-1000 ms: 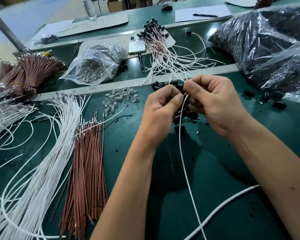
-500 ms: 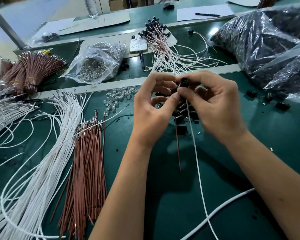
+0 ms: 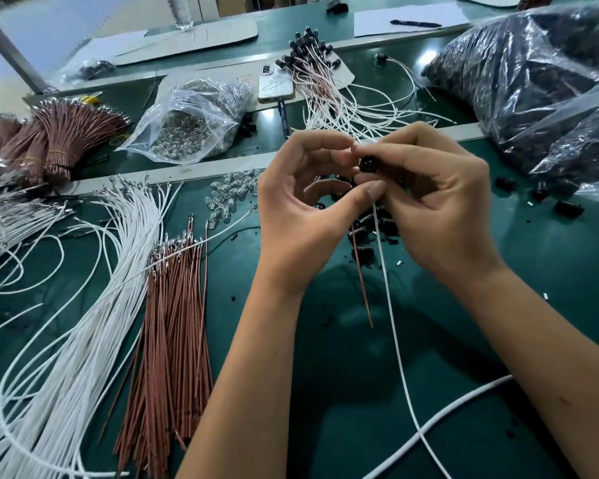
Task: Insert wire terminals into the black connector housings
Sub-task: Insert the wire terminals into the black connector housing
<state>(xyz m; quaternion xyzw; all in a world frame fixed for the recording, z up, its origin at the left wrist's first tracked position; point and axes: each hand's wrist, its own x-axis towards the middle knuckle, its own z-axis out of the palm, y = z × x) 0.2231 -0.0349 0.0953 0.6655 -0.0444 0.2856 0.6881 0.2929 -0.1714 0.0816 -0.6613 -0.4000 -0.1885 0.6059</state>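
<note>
Head view, both hands (image 3: pixel 440 202) pinching blk housing (image 3: pixel 367 164)

Wire bundles (image 3: pixel 83 305) left, bags (image 3: pixel 533 81) right

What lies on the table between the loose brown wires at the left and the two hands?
In the head view, between the loose brown wires and the left hand, only bare green table shows, crossed by one white wire.

Both hands lifted off the table; black housing (image 3: pixel 367 164) turned face-up, brown wire (image 3: pixel 362 278) and white wire (image 3: pixel 391 305) now dangling below.
</note>
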